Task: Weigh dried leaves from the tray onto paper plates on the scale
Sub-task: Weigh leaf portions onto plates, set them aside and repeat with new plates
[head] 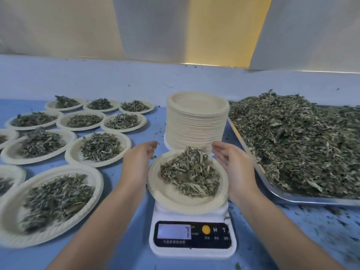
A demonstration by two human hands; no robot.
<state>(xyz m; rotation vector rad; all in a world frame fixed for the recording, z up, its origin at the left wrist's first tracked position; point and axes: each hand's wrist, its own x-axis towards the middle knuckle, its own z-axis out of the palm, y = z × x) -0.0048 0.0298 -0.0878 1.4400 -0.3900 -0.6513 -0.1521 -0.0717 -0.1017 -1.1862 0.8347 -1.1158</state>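
Observation:
A white digital scale (191, 238) stands at the front centre, its display lit with a 7. On it sits a paper plate (171, 199) that carries a heap of dried leaves (190, 175). My left hand (139, 159) hovers just left of the plate with fingers straight, palm facing the heap. My right hand (232, 162) mirrors it on the plate's right side, also with straight fingers. Neither hand holds anything. A metal tray (292, 199) heaped with dried leaves (296, 141) lies to the right.
A tall stack of empty paper plates (196, 121) stands right behind the scale. Several filled paper plates (48, 201) cover the blue table (124, 240) on the left. Leaf crumbs litter the table at the front right. A pale wall rises behind.

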